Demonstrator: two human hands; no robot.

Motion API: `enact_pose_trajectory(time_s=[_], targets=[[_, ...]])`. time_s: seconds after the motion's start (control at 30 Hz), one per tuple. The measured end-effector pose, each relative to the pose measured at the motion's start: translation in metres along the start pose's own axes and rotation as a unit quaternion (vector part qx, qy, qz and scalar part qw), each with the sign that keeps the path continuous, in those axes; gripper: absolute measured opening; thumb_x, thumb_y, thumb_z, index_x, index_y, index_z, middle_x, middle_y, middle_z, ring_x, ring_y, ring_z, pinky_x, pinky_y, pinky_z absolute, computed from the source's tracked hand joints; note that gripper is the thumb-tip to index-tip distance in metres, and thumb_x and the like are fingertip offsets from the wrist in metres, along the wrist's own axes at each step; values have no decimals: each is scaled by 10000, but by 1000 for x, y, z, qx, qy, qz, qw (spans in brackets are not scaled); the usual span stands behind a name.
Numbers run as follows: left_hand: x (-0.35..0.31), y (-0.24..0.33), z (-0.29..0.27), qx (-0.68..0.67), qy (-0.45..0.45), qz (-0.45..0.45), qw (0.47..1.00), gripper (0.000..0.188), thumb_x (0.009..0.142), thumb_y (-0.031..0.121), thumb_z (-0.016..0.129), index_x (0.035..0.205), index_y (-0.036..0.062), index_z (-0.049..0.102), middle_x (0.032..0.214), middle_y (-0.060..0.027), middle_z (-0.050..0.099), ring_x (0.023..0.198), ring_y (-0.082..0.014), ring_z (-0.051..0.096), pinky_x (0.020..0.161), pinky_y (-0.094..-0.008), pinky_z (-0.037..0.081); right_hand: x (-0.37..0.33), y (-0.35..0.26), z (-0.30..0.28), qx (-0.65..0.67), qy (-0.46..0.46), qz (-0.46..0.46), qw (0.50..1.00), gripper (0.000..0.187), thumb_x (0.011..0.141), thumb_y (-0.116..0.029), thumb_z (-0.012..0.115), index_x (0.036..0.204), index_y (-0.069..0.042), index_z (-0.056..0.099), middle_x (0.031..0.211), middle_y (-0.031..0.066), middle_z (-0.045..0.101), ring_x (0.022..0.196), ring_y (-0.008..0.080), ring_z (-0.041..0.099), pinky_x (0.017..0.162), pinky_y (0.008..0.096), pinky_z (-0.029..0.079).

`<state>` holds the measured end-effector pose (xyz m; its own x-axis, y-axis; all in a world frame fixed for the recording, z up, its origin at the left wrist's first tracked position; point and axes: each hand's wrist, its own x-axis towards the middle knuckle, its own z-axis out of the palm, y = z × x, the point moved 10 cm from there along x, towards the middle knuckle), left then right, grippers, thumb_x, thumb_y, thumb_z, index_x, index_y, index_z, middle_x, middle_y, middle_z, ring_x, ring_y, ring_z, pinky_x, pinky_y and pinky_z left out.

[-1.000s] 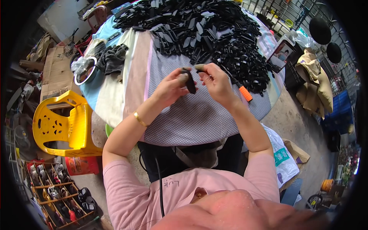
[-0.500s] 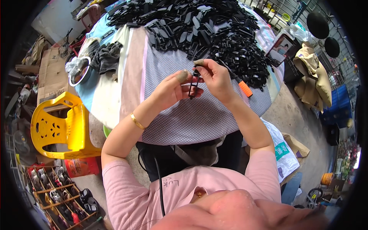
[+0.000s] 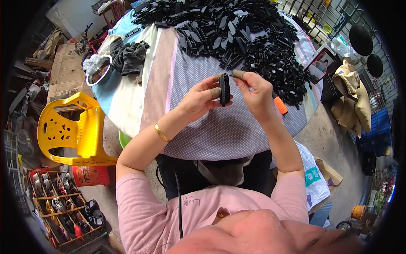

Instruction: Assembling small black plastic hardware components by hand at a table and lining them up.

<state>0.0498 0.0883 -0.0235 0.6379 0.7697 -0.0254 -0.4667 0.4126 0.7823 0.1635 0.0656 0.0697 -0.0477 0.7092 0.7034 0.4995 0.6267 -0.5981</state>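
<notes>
My left hand (image 3: 205,95) grips a long, narrow black plastic part (image 3: 225,90), held upright above the table, its broad dark side showing. Tan covers wrap some fingertips on both hands. Just right of the part's upper end, my right hand (image 3: 254,93) has thumb and forefinger pinched together; anything between them is too small to make out. Beyond my hands, a large heap of similar black plastic parts (image 3: 228,31) covers the far side of the table, with smaller black pieces (image 3: 277,63) piled at the right.
An orange block-shaped thing (image 3: 280,105) lies by the right pile. A phone (image 3: 323,63) stands at the table's right edge. At the left are dark gloves (image 3: 129,59) and a white-rimmed bowl (image 3: 109,73). A yellow chair (image 3: 91,131) stands left of the table (image 3: 211,142).
The black part, earlier an open-looking frame held between both hands, now shows a broad solid side in my left hand. My right fingers have come away from it slightly to the right.
</notes>
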Motion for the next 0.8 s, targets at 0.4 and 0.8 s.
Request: enact_pose_trajectory(time_s=[0.4, 0.8], targets=[[-3, 2, 2, 49, -4, 8, 999, 391, 888, 92, 537, 1256, 1, 441, 1081, -79, 556, 952, -188, 587, 850, -361, 516, -8, -24, 13, -106, -26, -91, 990, 92, 761, -33, 656, 833, 18, 633, 771, 122, 627, 647, 249, 616, 570, 295, 495], [-9, -2, -2, 29, 24, -1, 999, 350, 908, 100, 507, 1244, 13, 459, 1078, -54, 555, 966, -143, 571, 837, -306, 513, -15, -37, 27, -105, -88, -107, 985, 170, 801, -111, 576, 834, 47, 629, 854, 150, 607, 755, 298, 603, 655, 361, 496]])
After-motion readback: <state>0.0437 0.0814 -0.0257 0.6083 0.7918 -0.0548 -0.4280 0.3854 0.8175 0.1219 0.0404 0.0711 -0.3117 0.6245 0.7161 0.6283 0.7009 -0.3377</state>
